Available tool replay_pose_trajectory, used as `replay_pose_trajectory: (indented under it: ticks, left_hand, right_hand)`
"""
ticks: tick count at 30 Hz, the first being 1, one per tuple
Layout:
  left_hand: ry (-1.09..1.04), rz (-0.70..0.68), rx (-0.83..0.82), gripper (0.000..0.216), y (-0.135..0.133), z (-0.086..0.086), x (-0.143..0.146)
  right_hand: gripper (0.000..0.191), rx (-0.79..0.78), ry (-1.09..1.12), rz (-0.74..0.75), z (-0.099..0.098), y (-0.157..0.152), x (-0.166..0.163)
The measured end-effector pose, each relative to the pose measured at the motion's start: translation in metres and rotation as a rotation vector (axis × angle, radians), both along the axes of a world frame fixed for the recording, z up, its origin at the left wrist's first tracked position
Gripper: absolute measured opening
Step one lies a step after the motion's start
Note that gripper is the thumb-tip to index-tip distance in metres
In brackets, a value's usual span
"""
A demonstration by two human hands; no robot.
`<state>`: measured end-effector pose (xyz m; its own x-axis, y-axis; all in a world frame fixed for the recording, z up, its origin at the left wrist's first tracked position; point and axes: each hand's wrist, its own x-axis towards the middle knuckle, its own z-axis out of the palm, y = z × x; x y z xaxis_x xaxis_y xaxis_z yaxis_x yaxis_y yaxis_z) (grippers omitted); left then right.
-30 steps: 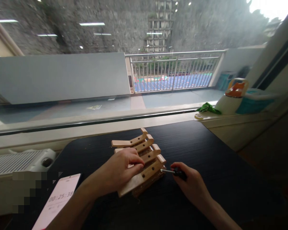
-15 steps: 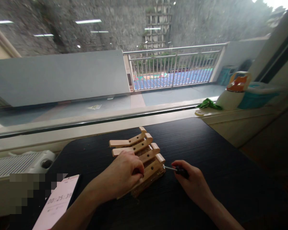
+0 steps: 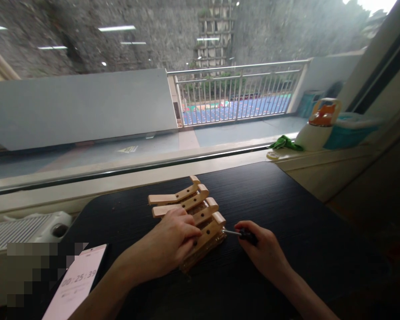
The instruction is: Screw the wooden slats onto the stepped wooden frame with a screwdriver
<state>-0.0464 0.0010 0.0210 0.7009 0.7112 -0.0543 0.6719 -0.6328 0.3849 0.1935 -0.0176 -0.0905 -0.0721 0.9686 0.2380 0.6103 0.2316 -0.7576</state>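
Observation:
Several pale wooden hook-shaped pieces (image 3: 202,215), each bent and with dark round holes, lie side by side on the black table. Clear, crinkled plastic wrap (image 3: 203,256) shows under and beside the nearest one. My left hand (image 3: 175,235) rests across the pieces, its fingers curled down onto the nearest wooden piece (image 3: 209,231); its fingertips are partly hidden. In my right hand (image 3: 263,244) is a screwdriver (image 3: 248,236) with a black handle, gripped between thumb and fingers. Its metal shaft points left, the tip at the right end of the nearest piece, by the plastic.
A phone (image 3: 78,278) showing a timer lies at the left of the black table (image 3: 253,191). Beyond is a window sill with a green cloth (image 3: 285,142), a tape roll (image 3: 272,155), a white container (image 3: 315,135) and a teal bin (image 3: 350,131). A radiator (image 3: 26,231) stands left.
The left fingers have straightened a little, moving over the nearest wooden piece. The screwdriver stays at its right end. The whole view has shifted slightly.

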Motion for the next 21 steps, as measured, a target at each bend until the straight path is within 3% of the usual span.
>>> replay_pose_trajectory:
  ticks: [5,10,21]
  left_hand:
    - [0.015,0.019,-0.039,0.024,-0.0004,0.0029,0.0000]
    - [-0.011,0.184,-0.110,0.017,-0.0058,0.0051,0.0000]
    - [-0.007,0.165,-0.065,0.022,-0.0024,0.0010,-0.0023]
  right_hand:
    - [0.021,-0.001,0.013,0.001,-0.0001,0.0001,0.0002]
    - [0.021,0.002,0.012,0.002,0.0013,-0.0003,0.0002]
    - [0.022,-0.005,-0.015,0.011,0.0023,-0.0012,0.0001]
